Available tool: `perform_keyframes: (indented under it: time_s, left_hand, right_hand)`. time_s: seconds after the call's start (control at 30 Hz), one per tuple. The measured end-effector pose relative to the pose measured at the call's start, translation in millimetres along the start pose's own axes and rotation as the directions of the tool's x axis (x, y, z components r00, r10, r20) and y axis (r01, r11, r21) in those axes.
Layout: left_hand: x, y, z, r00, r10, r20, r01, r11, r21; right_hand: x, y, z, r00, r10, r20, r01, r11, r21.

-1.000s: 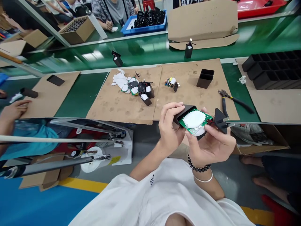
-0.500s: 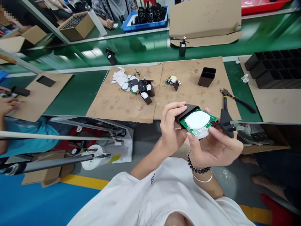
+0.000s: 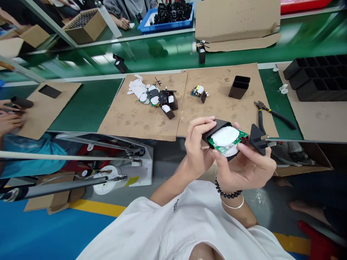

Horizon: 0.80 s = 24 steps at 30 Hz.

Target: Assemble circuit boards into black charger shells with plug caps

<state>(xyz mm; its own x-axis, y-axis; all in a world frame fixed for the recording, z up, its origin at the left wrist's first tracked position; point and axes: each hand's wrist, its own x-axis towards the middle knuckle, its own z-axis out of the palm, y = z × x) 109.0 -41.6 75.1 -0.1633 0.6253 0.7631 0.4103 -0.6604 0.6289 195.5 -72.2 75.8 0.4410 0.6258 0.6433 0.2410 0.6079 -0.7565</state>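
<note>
My left hand [image 3: 197, 148] grips a black plastic housing [image 3: 214, 129] by its open end, just below the table's front edge. My right hand [image 3: 245, 164] holds a green circuit board [image 3: 226, 140] with a white pad on top; part of the board sits inside the housing's mouth. A black plug cap with metal pins [image 3: 258, 139] hangs off the board's right end, resting on my right fingers. Both hands are closed around these parts.
On the cardboard mat [image 3: 141, 115] lie a pile of boards, white pads and housings [image 3: 158, 98], a single board [image 3: 199, 92], an empty black housing [image 3: 238, 86] and pliers [image 3: 272, 113]. Black trays [image 3: 317, 77] stand at right. A co-worker's hand [image 3: 9, 121] works at left.
The board and plug cap shifted slightly left, toward the housing, between my hands. The view tilted a little, and the co-worker's hand at left moved.
</note>
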Motion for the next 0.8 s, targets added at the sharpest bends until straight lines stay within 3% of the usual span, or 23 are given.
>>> perform_keyframes:
  time_s: [0.17,0.33,0.57,0.8]
  left_hand:
    - [-0.5,0.2,0.8,1.000,-0.026,-0.008,0.026,1.000,0.002]
    - [-0.9,-0.9,0.4,1.000,-0.021,-0.002,0.021,1.000,0.010]
    - [-1.6,-3.6,0.1,1.000,-0.016,0.014,0.016,1.000,-0.012]
    - [0.2,-3.8,-0.5,1.000,-0.022,-0.003,0.021,0.999,-0.050]
  right_hand:
    - [-2.5,2.0,-1.1,0.999,0.037,0.007,-0.037,0.999,0.010]
    - [-4.9,3.6,-4.7,0.987,0.114,0.113,-0.125,0.987,0.097]
    - [-2.2,4.6,1.9,1.000,0.011,0.013,-0.011,1.000,-0.011]
    - [-1.4,-0.1,-0.2,0.998,0.050,0.030,-0.050,0.999,-0.015]
